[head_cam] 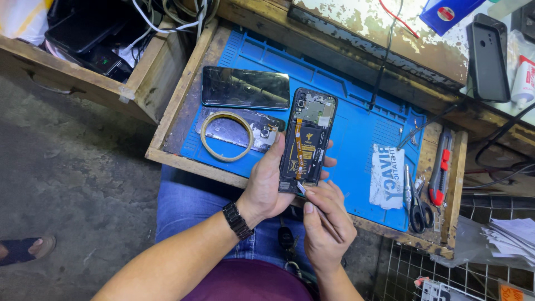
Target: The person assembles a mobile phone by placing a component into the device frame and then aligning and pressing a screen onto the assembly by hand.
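The right hand [327,223], lowest in the head view and closest to the camera, is pinching a thin metal pry tool [313,205] between thumb and fingers, its tip touching the bottom edge of an opened smartphone [308,140]. The left hand [273,184], wearing a dark wristwatch [236,219], is gripping that phone from its left side, thumb lying along the frame and fingertips showing past the right edge. The phone is being held upright above the near edge of a wooden drawer tray [167,120], back cover off, showing a black battery and an orange flex cable.

Beyond the hands, a blue work mat [356,125] is lining the tray. On its left part a detached dark screen panel [246,87] is lying flat, and just in front of it a phone back cover [253,131] with a tan rubber band [227,136] resting on it. To the right, scissors [418,203] and a red utility knife [441,170] are lying near the tray's edge, with tweezers [411,134] just above them.
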